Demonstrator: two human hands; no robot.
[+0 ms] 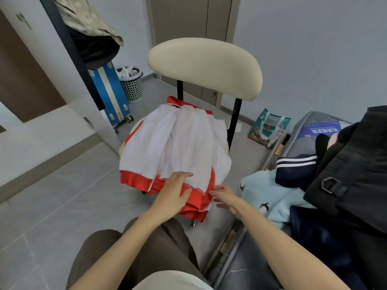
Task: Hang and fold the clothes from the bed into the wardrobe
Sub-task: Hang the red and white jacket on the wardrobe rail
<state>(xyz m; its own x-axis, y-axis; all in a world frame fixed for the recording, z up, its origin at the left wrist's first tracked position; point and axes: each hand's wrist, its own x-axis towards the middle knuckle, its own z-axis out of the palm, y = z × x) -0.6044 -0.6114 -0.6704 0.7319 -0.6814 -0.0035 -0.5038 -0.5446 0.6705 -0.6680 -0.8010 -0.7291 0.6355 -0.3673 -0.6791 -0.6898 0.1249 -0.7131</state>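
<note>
chair seat: red-white jacket | bed: blue blanket

A blue hard-shell suitcase stood just beside a pale mesh plastic bin; a teal printed shopping bag sat near a cream-backed chair.

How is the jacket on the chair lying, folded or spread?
Partly folded: the jacket lies on the chair with sides turned inward, white lining up, left hand gripping its hem.

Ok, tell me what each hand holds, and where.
Left hand grips the jacket at its near hem; right hand holds nothing, fingertips by that hem.
</note>
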